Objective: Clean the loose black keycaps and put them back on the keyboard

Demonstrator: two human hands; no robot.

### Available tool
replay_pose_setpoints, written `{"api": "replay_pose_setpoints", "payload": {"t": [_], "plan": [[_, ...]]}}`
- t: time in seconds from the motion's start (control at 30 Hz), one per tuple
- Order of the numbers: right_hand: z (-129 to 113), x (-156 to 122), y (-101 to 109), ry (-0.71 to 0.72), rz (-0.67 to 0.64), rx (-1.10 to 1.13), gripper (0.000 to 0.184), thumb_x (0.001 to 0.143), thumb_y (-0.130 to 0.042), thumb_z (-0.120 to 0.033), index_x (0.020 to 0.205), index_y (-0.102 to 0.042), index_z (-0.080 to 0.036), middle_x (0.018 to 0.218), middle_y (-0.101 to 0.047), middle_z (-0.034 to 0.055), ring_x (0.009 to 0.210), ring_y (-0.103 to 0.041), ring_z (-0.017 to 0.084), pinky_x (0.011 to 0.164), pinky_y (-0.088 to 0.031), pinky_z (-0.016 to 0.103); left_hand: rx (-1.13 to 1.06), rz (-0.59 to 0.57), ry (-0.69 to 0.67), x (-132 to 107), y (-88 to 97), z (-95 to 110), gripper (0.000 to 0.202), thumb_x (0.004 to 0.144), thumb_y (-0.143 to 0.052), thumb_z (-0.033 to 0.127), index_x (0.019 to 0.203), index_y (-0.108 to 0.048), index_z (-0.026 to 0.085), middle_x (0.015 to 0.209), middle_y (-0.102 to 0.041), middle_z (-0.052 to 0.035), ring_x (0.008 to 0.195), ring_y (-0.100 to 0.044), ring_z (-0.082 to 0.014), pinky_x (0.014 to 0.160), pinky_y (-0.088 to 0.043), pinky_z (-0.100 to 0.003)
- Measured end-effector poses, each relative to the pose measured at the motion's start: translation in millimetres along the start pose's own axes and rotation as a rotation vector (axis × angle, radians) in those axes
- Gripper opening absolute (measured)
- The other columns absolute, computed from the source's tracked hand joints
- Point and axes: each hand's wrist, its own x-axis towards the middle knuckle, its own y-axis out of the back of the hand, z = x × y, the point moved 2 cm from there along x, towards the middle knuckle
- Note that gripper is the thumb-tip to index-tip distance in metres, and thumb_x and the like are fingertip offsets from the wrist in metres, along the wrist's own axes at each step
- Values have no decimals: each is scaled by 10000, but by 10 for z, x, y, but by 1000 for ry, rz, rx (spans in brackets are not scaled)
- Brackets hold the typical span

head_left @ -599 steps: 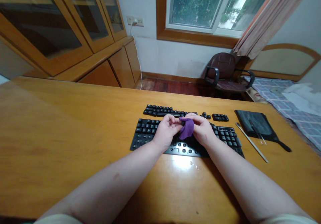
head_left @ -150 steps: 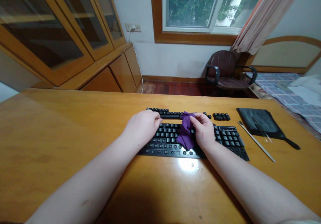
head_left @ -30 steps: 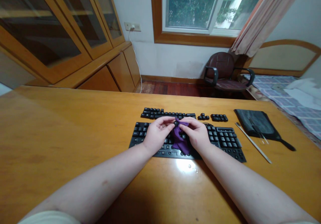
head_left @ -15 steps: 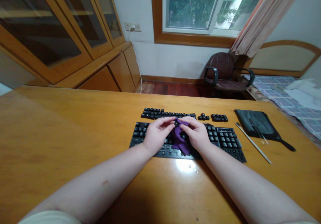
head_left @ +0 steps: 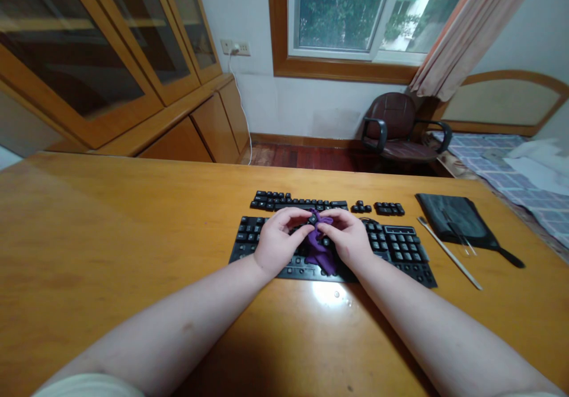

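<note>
A black keyboard (head_left: 402, 253) lies on the wooden desk (head_left: 111, 231), with several keycaps removed and set in a row (head_left: 284, 201) behind it. My left hand (head_left: 276, 244) and my right hand (head_left: 349, 238) meet over the keyboard's middle. Between their fingertips is a small black keycap (head_left: 313, 220). My right hand also grips a purple cloth (head_left: 319, 252), which hangs down over the keys. Both hands are closed in a pinch.
More loose keycaps (head_left: 389, 208) sit behind the keyboard's right end. A black pouch (head_left: 454, 218), a thin pale stick (head_left: 448, 253) and a black-handled tool (head_left: 507, 258) lie at the right. A chair (head_left: 398, 127) and cabinets (head_left: 133, 71) stand beyond the desk.
Over the last second the hands have stayed together over the keyboard, with only small finger movements around the keycap and cloth. Five seconds ago the left hand rested on the keys.
</note>
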Motion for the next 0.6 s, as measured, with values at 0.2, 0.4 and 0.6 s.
{"api": "replay_pose_setpoints", "payload": {"t": [0.2, 0.4, 0.6], "plan": [[-18, 2, 8, 4, -11, 9, 199, 640, -741, -327, 781, -664, -209, 687, -655, -8, 559, -581, 121, 526, -504, 254, -62, 8, -13, 6, 0, 31, 111, 708, -684, 182, 803, -627, 170, 808, -642, -21, 759, -629, -132, 752, -540, -274], [-32, 6, 23, 44, -19, -20, 178, 671, -715, -343, 787, -672, -215, 739, -680, 8, 630, -608, 140, 587, -510, 275, -49, -26, 1, -11, -15, 50, 163, 708, -687, 189, 865, -650, 167, 907, -687, -58, 866, -655, -172, 849, -534, -330], [-33, 28, 34, 44, 36, -42, 185, 705, -694, -332, 843, -681, -209, 742, -684, 13, 586, -595, 124, 556, -516, 260, 56, -31, 50, -21, 12, -10, 269, 727, -680, 223, 995, -692, 198, 1010, -713, -61, 934, -671, -201, 928, -516, -368]]}}
